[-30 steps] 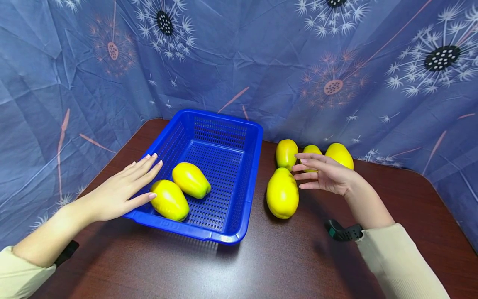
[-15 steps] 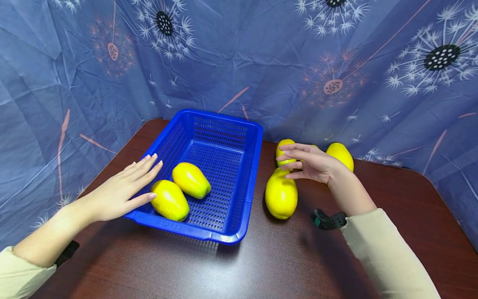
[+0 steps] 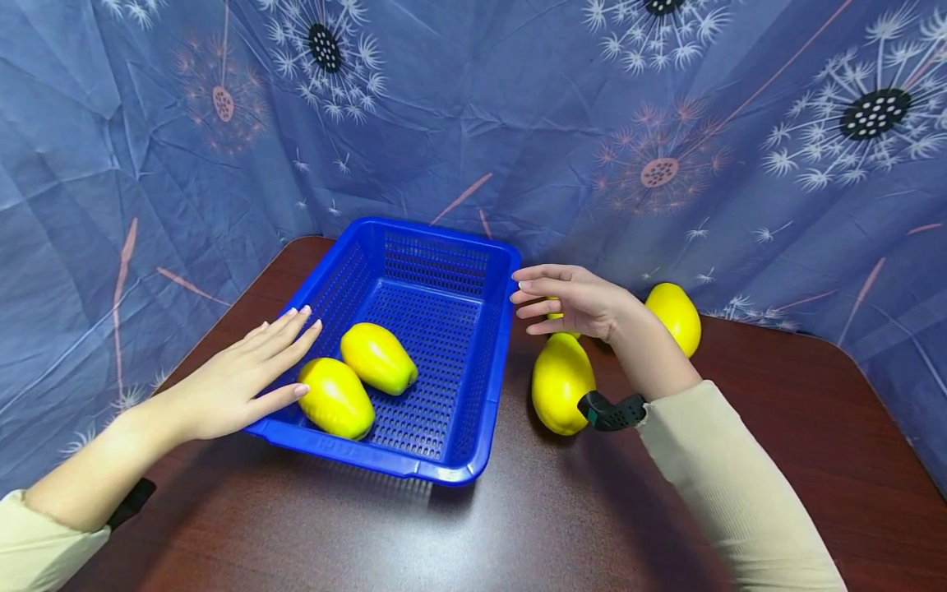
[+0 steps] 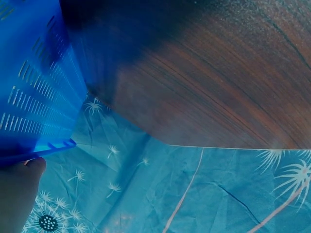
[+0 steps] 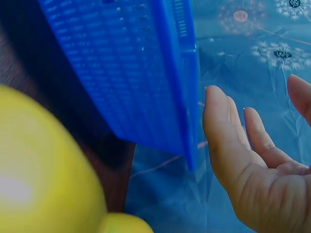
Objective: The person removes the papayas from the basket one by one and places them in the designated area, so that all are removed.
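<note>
My left hand [image 3: 240,374] lies over the left rim of a blue perforated plastic basket [image 3: 484,427], fingers straight. In the left wrist view, part of that hand [image 4: 19,191] shows under the basket's rim [image 4: 53,145]. Inside the basket are two yellow papaya-like fruits [image 3: 380,358], the nearer one [image 3: 339,399] close to my left thumb. My right hand [image 3: 573,302] hovers beside the basket's right rim, fingers loosely bent and holding nothing. Under its wrist a larger yellow fruit [image 3: 561,386] rests on the table; another [image 3: 553,311] is mostly hidden behind the hand.
One more yellow fruit [image 3: 673,319] sits at the back of the brown table [image 3: 777,411], right of my forearm. A blue dandelion-print cloth [image 3: 533,123] hangs behind the table and along its left side. Black bands [image 3: 612,411] are on both wrists.
My right hand has moved left and slightly away from me, from over the back fruits to the basket's right rim. It now hides the middle back fruit. The left hand stays put.
</note>
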The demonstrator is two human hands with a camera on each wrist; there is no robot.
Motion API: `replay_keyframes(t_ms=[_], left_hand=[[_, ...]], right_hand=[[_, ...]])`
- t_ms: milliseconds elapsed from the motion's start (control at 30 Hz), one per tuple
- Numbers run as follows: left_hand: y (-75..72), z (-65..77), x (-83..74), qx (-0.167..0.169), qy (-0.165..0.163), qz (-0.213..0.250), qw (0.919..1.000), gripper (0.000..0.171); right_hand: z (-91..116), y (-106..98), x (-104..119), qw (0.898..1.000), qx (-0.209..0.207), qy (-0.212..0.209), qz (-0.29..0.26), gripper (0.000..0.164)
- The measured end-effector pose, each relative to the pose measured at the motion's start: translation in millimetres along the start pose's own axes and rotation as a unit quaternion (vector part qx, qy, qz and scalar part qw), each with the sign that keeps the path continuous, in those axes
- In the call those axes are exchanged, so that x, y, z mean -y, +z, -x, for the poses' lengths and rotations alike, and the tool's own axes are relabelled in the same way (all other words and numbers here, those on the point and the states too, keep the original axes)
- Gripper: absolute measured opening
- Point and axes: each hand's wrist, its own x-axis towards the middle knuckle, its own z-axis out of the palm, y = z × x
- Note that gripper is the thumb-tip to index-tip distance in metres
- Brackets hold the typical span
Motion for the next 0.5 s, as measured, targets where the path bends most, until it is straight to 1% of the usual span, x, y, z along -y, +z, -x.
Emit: replay_keyframes(t_ms=[167, 333, 500], left_hand=[[-0.2, -0.2, -0.6, 0.001, -0.002, 0.000, 1.0000, 0.069], [0.2, -0.5, -0.1, -0.003, 0.002, -0.001, 1.0000, 0.069], [1.2, -0.2, 0.6, -0.009, 0.009, -0.002, 0.9999, 0.069]], right_hand=[[-11, 11, 7, 1.000, 0.016, -0.003, -0.001, 0.046], [-23, 25, 15, 1.000, 0.018, -0.005, 0.017, 0.047], [-34, 39, 21, 1.000, 0.016, -0.011, 0.013, 0.046]])
